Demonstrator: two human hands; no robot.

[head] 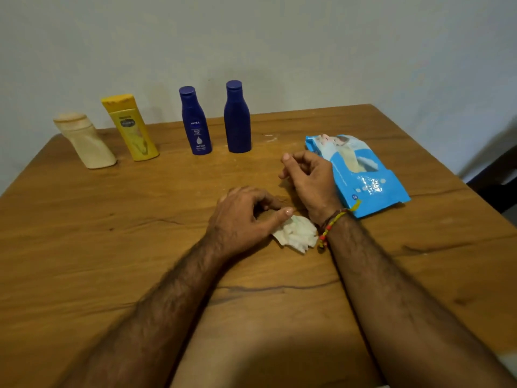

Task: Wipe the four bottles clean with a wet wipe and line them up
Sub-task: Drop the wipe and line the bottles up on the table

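Four bottles stand in a row along the back of the wooden table: a beige bottle, a yellow bottle, a labelled blue bottle and a plain blue bottle. A crumpled white wet wipe lies on the table between my wrists. My left hand hovers just left of the wipe, fingers loosely curled, its thumb at the wipe's upper edge. My right hand is beyond the wipe, fingers loosely curled, holding nothing.
A blue wet-wipe packet lies flat to the right of my right hand. A pale wall rises right behind the bottles. A dark piece of furniture stands past the table's right edge.
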